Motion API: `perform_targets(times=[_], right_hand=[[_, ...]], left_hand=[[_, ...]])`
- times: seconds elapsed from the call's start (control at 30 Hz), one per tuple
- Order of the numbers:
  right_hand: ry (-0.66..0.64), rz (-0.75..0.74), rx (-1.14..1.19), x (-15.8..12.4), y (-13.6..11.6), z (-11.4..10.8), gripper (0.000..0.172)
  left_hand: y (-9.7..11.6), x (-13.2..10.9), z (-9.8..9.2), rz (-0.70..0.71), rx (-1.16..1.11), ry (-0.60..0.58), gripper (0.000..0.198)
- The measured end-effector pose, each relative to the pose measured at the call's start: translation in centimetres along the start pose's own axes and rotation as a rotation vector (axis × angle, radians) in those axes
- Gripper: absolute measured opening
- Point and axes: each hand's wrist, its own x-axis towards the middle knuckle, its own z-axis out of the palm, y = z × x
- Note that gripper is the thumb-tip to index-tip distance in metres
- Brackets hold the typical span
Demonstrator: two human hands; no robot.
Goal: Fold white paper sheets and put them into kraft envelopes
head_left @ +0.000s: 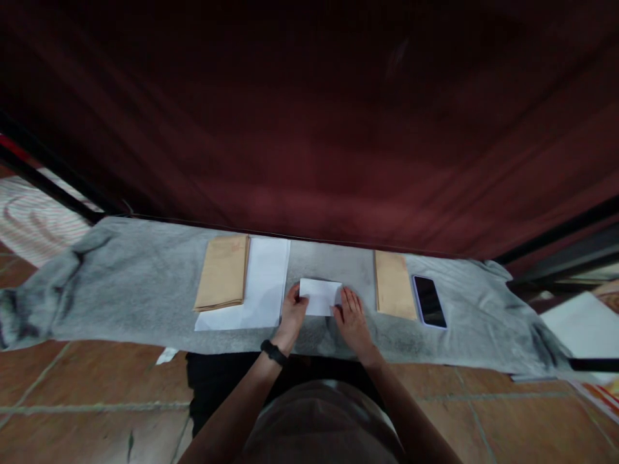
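A small rectangle of white paper (319, 298), which looks folded, lies in front of me on the grey cloth (333, 256). At its left edge my left hand (293, 310) grips it, thumb on top and fingers curled at the side. My right hand (352, 316) rests along the right edge, its fingers stretched out flat and its thumb by the lower right corner. To the left, a stack of brown paper envelopes (222, 270) partly covers larger white sheets (265, 283). Another brown envelope (394, 283) lies to the right of my right hand.
A phone (429, 301) with a dark screen lies beyond the right envelope. Behind the cloth rises a dark red surface (309, 161). Dark bars run at both sides. Tiled floor (97, 380) shows below, with a white scrap (167, 355) on it.
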Motion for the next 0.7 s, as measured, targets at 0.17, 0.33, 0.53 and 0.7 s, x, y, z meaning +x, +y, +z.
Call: perform_targets(times=[0.17,0.33,0.53,0.7], right_hand=[[-0.094,-0.097,0.147,0.5,-2.8,-0.8,0.071],[-0.007,0.156,0.451,2.3,-4.0,-1.9,0.051],[0.016,0.468,0.942,3.2,-4.9,-2.3,0.054],[0.115,0.587,1.034,2.1,-4.0,-0.7,0.044]], left_hand=[[2.8,-1.0,0.3,-0.002,-0.085,-0.072,0.031],[4.4,-1.8,0.2,-0.099,-0.219,-0.189,0.044],[2.2,-3.0,0.7,-0.287,-0.228,-0.194,0.065],[0.3,-2.6,0.7,-0.181,-0.168,-0.252,0.072]])
